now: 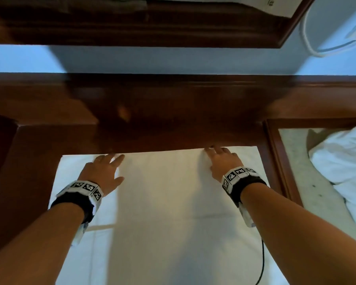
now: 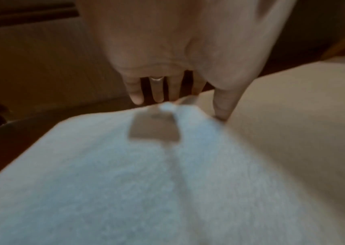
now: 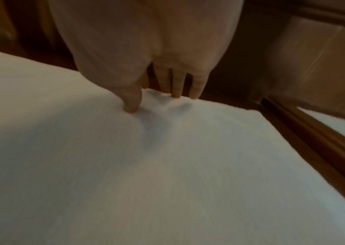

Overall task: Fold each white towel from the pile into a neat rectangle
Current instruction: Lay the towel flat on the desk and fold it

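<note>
A white towel (image 1: 162,202) lies spread flat on the dark wooden table (image 1: 173,120), running from mid-table to the near edge of the view. My left hand (image 1: 105,167) rests at its far left edge, fingers straight, thumb splayed out. In the left wrist view the left hand (image 2: 177,107) has its thumb tip on the towel (image 2: 125,182), close to a sewn label (image 2: 154,129). My right hand (image 1: 218,159) reaches the far edge further right. The right wrist view shows the right hand (image 3: 154,101) with its thumb pressing the towel (image 3: 167,165) and straight fingers at the edge, where the cloth puckers slightly.
A crumpled pile of white towels (image 1: 343,167) lies on a pale stone surface (image 1: 308,192) at the right, behind a raised wooden rim (image 1: 275,161). A black cable (image 1: 262,258) crosses the towel's near right. Bare dark wood lies beyond and left of the towel.
</note>
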The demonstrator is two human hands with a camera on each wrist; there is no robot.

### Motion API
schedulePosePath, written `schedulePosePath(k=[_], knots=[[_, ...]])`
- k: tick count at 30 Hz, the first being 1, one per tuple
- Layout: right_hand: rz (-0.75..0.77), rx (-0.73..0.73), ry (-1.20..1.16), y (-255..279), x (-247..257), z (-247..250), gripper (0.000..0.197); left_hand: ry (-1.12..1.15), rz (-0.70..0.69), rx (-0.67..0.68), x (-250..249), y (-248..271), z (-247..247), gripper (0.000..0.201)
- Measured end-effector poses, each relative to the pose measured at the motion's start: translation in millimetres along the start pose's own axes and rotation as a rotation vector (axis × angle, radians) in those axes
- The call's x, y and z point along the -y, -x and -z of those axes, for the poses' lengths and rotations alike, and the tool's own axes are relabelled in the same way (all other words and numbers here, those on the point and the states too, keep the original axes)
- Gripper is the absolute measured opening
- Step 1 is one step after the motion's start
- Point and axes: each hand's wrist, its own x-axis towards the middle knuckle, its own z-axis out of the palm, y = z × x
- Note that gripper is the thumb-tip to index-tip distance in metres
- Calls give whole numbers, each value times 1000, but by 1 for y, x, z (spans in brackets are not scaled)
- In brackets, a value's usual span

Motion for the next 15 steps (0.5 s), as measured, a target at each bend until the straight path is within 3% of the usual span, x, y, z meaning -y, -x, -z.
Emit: schedulePosePath(k=[2, 5, 8, 13, 15], knots=[[7, -46, 15, -4, -6, -11, 71, -19, -2, -25, -3, -3, -11, 73], [36, -181, 8, -2, -13, -24, 57, 34, 2, -165, -5, -3, -17, 70], [37, -237, -17, -1, -16, -28, 41, 11, -57, -259, -7, -3, -14, 46], [39, -237, -38, -3, -20, -14, 32, 182, -41, -224, -12, 8, 15, 23], [52, -249, -127, 1, -22, -3, 27, 195, -5, -223, -4, 13, 24, 23]])
